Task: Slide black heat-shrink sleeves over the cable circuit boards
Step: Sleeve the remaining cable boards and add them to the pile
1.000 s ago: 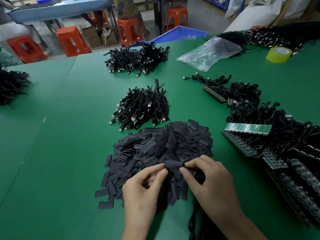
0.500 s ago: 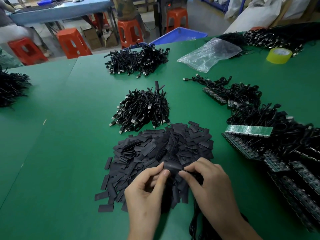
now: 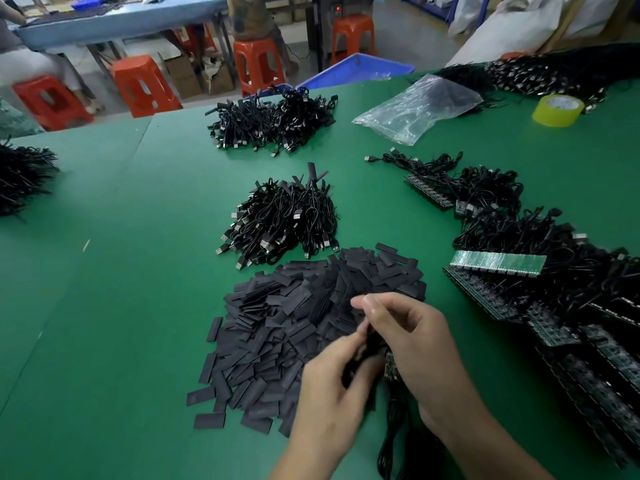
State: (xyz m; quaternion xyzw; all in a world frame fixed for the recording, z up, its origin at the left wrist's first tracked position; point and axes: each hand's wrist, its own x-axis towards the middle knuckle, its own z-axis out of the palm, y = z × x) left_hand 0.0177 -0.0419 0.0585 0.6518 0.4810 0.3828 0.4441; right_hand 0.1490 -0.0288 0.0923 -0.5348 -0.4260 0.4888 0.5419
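A heap of flat black heat-shrink sleeves (image 3: pixel 298 317) lies on the green table in front of me. Over its near right edge, my left hand (image 3: pixel 329 396) pinches one black sleeve (image 3: pixel 369 341). My right hand (image 3: pixel 412 337) holds a small circuit board (image 3: pixel 390 367) whose black cable (image 3: pixel 391 431) trails toward me. The sleeve and board meet between my fingers, blurred and partly hidden. Stacks of bare circuit boards with cables (image 3: pixel 519 271) lie to the right.
A pile of sleeved cables (image 3: pixel 284 220) lies beyond the sleeves, another cable pile (image 3: pixel 273 123) farther back. A clear plastic bag (image 3: pixel 415 105) and a yellow tape roll (image 3: pixel 557 110) lie at back right. More cables (image 3: pixel 20 178) lie at left. Orange stools stand past the table.
Both hands have drawn back toward me and turned. The sleeve, held level between the fingertips before, now stands steeper and the circuit board shows under my right fingers.
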